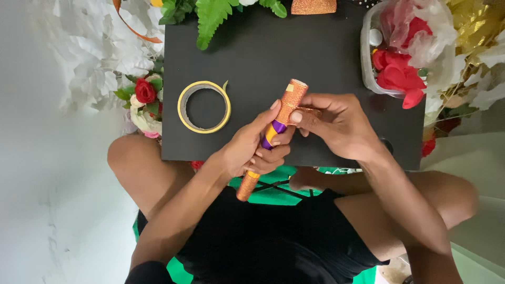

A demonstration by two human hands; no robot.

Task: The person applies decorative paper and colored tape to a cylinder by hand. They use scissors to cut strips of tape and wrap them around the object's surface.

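Black board spans the lap; tape roll lies on it, left of the hands. Left hand grips the glitter-wrapped stick above the board; right hand pinches 1 glitter strip against it; slack pinch risks a skewed, wrinkled wrap.

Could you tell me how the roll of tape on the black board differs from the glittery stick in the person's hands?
The tape roll is a flat, pale yellow ring; the glittery stick is a long orange rod with purple and yellow bands. The tape roll lies untouched on the black board; the stick is held tilted by the left hand and right hand. Both sit over the board.
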